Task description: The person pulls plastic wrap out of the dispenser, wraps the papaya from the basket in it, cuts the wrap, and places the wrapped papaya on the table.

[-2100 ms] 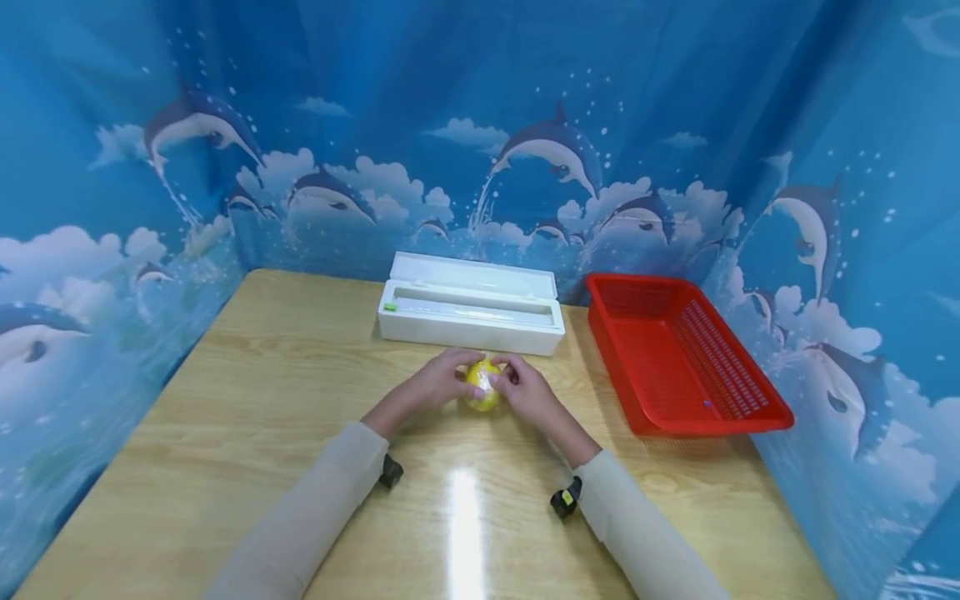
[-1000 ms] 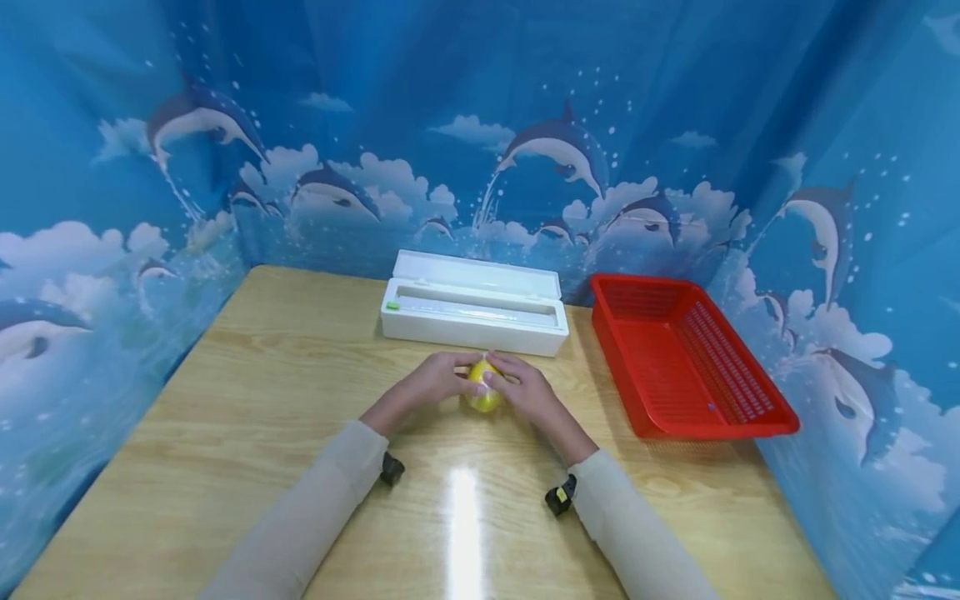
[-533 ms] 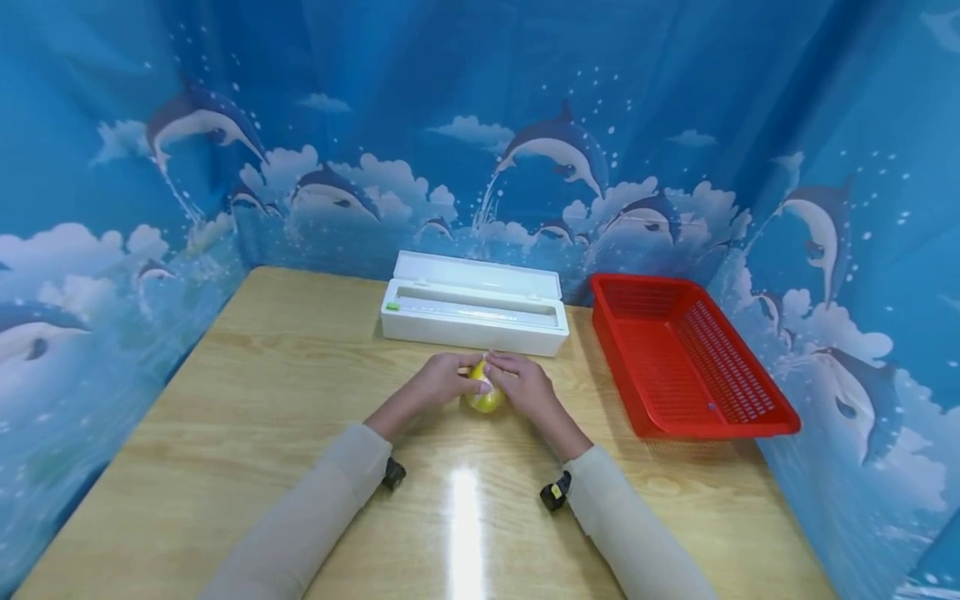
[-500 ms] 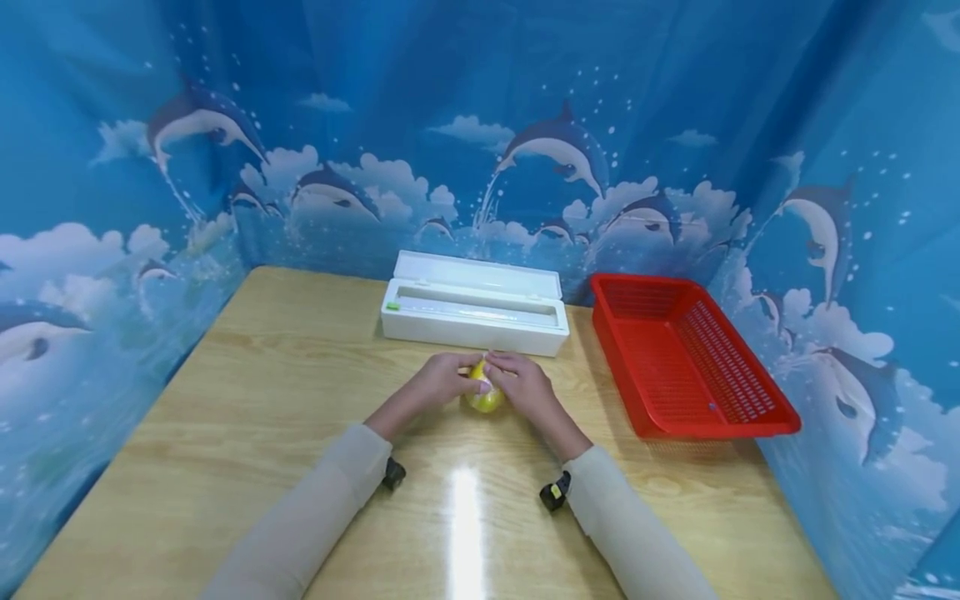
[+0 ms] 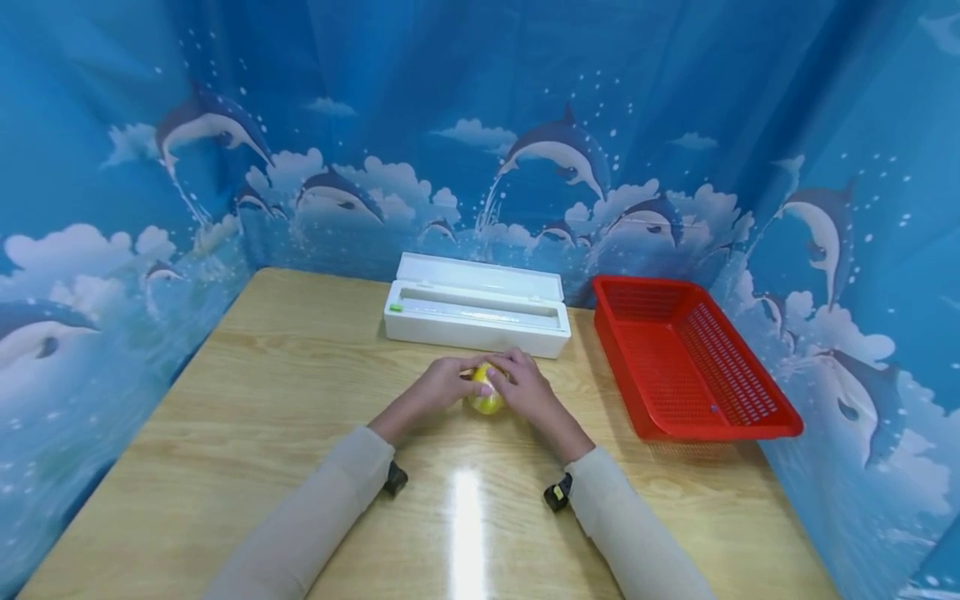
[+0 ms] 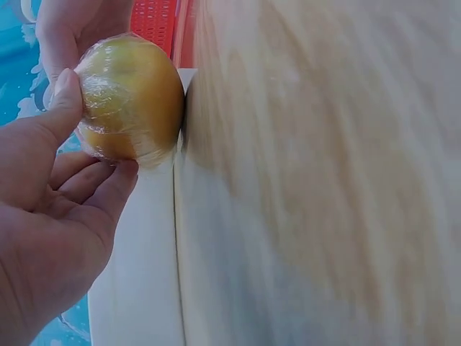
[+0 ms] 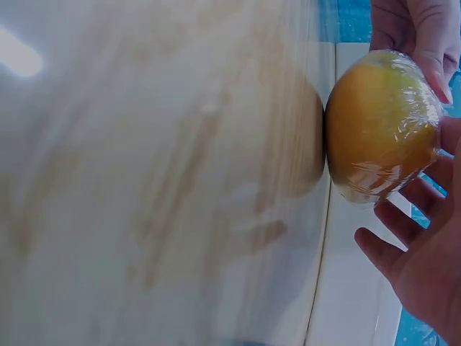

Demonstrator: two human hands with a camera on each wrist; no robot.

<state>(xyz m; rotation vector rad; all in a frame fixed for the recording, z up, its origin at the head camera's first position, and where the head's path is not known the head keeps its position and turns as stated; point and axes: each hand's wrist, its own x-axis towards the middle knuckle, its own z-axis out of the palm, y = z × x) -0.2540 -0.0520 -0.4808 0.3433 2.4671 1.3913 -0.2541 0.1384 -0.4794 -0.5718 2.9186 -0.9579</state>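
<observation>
A round yellow-orange fruit (image 5: 487, 404), wrapped in shiny clear cling film, sits on the wooden table between both hands. My left hand (image 5: 441, 385) holds it from the left, with the thumb on its near top and the fingers curled around the far side, as the left wrist view shows. From the right, my right hand (image 5: 529, 390) grips the same fruit (image 7: 382, 130), thumb and index finger at its top. In the right wrist view its lower fingers spread beside the film. Wrinkled film folds gather where the fingertips press.
Just behind the hands stands a long white cling film dispenser (image 5: 472, 335), its lid raised and a green slider (image 5: 395, 308) at the left end. A red plastic basket (image 5: 637, 367) is on the right. Blue dolphin-print curtains surround the table (image 5: 300, 367).
The fruit stays in nearly the same spot. Right fingers and thumb have shifted across its top, and the fingertips of both hands now meet there. The head view has moved slightly.
</observation>
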